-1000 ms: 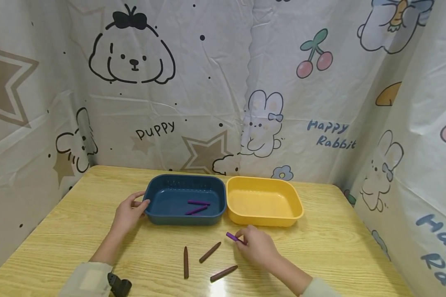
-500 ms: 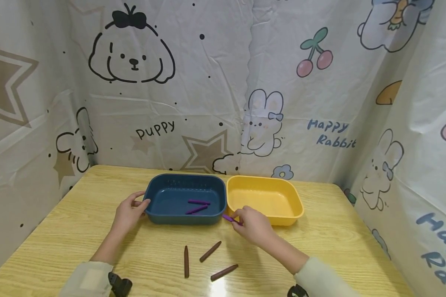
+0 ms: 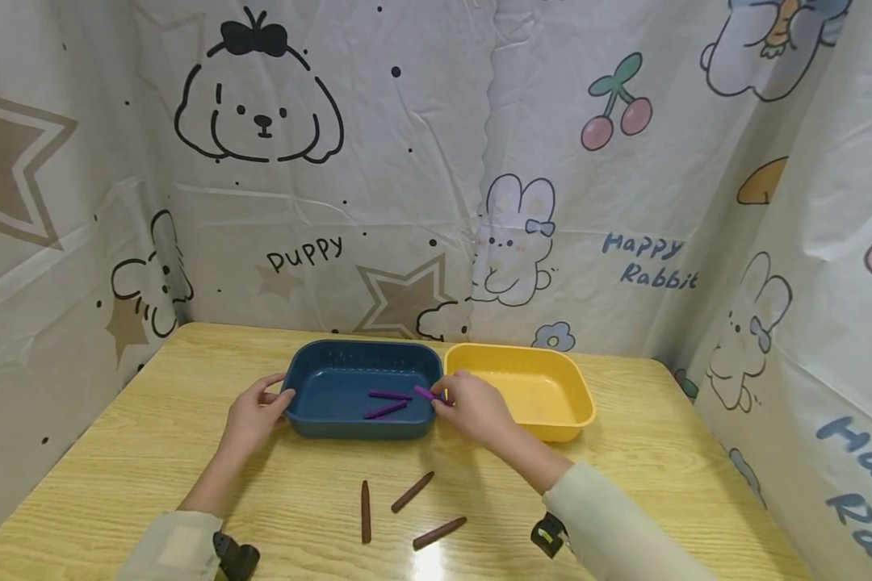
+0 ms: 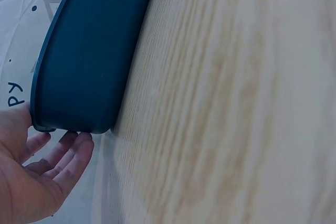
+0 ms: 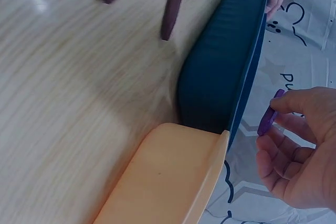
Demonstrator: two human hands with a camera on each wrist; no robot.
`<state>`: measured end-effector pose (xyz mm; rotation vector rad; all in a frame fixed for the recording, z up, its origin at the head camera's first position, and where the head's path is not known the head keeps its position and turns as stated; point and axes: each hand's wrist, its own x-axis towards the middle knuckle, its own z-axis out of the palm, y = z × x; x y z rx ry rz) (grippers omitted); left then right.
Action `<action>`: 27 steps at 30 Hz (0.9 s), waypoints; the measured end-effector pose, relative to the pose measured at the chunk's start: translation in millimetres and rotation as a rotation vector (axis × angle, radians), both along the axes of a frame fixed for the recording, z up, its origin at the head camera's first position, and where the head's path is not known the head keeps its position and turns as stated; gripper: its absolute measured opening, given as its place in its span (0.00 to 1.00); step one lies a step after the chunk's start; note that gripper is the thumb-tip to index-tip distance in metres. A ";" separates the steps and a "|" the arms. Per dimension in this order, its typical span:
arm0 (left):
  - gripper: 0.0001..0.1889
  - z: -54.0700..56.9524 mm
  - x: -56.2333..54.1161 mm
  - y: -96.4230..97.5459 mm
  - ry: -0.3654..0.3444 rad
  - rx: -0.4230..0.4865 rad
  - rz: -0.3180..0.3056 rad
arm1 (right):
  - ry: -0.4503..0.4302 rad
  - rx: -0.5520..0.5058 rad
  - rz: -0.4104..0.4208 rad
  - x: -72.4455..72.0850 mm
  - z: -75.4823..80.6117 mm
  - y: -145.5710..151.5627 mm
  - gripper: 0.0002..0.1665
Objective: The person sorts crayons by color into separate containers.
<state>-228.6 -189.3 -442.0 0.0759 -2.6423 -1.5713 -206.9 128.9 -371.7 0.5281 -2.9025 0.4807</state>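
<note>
My right hand [image 3: 472,406] pinches a purple crayon [image 3: 425,393] between thumb and fingers, above the right end of the blue tray [image 3: 363,430]. The right wrist view shows this crayon [image 5: 269,115] above the level of the rims. Two more purple crayons [image 3: 388,395] lie on the blue tray's floor. At that tray's left end my left hand [image 3: 253,413] grips the rim, thumb over the edge. In the left wrist view its fingers [image 4: 73,163] touch the outer end wall.
A yellow tray [image 3: 545,432] stands against the blue one's right end. Brown crayons lie on the wooden table in front: one upright in view [image 3: 366,512], one slanted [image 3: 412,491], one nearer [image 3: 439,533]. A printed cloth [image 3: 421,161] hangs behind.
My right hand has carried the purple crayon up and left, from the table in front of the yellow tray to above the blue tray. My left hand has stayed at the rim.
</note>
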 end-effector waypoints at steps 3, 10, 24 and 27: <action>0.27 0.2 0.0 0.1 0.000 0.002 0.000 | 0.019 0.016 0.010 -6.4 0.5 -4.1 0.09; 0.26 -0.7 -0.9 -0.1 0.007 -0.006 -0.004 | 0.009 0.039 -0.005 -17.3 1.2 -11.9 0.10; 0.26 -2.8 -1.7 -1.2 0.007 -0.014 0.005 | -0.001 0.088 -0.036 -37.3 -6.0 -27.3 0.11; 0.27 -2.4 -1.7 -0.7 0.011 -0.012 0.004 | -0.004 0.106 -0.047 -40.3 -8.3 -29.0 0.11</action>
